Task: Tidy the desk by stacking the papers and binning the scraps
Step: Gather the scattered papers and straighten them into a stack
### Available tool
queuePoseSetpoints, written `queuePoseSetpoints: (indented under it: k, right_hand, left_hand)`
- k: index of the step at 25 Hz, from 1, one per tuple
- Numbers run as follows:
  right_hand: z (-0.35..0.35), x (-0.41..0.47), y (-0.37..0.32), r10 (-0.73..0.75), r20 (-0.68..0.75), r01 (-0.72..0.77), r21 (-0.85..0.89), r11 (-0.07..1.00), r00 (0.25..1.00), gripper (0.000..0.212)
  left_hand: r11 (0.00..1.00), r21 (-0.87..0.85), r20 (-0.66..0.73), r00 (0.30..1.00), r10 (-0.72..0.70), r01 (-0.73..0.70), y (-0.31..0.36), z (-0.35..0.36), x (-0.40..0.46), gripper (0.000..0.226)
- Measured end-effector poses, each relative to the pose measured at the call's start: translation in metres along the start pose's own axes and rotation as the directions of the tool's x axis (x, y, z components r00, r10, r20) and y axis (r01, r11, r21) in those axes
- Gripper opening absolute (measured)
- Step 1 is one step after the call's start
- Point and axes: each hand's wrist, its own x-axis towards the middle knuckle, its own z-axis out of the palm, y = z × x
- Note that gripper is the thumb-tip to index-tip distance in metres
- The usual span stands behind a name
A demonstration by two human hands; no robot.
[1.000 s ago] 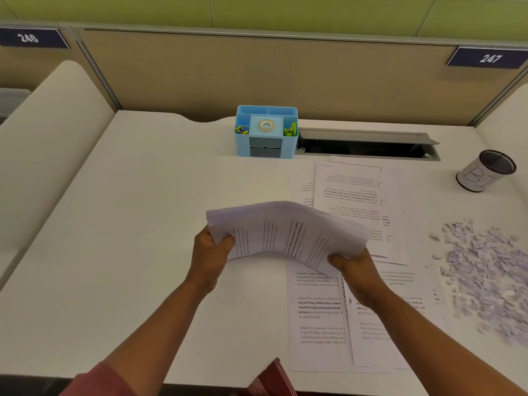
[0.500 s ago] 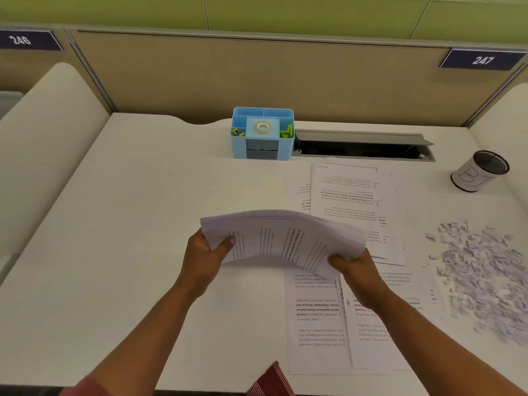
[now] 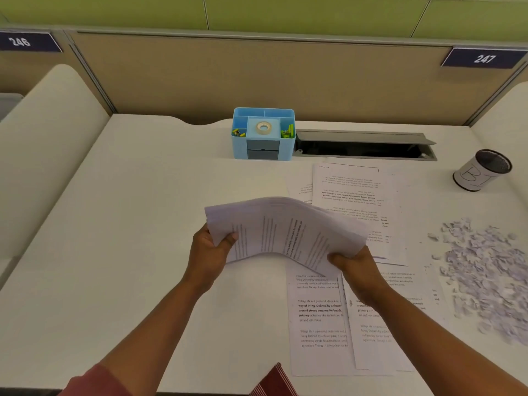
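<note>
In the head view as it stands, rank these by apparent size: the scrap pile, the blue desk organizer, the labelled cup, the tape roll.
1. scrap pile, the widest spread, though nearer the camera
2. blue desk organizer
3. labelled cup, clearly smaller than the organizer
4. tape roll, smallest, sitting in the organizer

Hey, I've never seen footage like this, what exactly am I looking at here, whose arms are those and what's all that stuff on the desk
There is no machine here: a person wears a camera on the head, looking down at their own arms. The left hand and right hand grip opposite ends of a bowed stack of papers above a white desk. More printed sheets lie flat underneath and beyond. To the right sits a pile of paper scraps; behind it, a small cup-shaped bin. At the back stands a blue organizer holding a tape roll.
</note>
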Motion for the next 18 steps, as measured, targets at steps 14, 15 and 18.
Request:
queuePoseSetpoints:
  k: [14, 15, 18]
  right_hand:
    - [-0.041, 0.0, -0.045, 0.019, 0.241, 0.0, -0.078, 0.997, 0.97, 0.033]
    - [-0.046, -0.001, -0.051, 0.024, 0.267, -0.006, -0.066, 0.998, 0.963, 0.034]
    - [-0.061, -0.001, -0.052, 0.062, 0.269, -0.062, -0.008, 0.998, 0.961, 0.034]
  left_hand:
    - [0.987, 0.159, 0.439, 0.896, -0.073, 0.003, 0.047, -0.03, 0.04, 0.03]
    - [0.988, 0.151, 0.482, 0.872, -0.087, 0.015, 0.054, -0.031, 0.042, 0.035]
    - [0.99, 0.128, 0.548, 0.828, -0.117, 0.055, 0.064, -0.02, 0.042, 0.042]
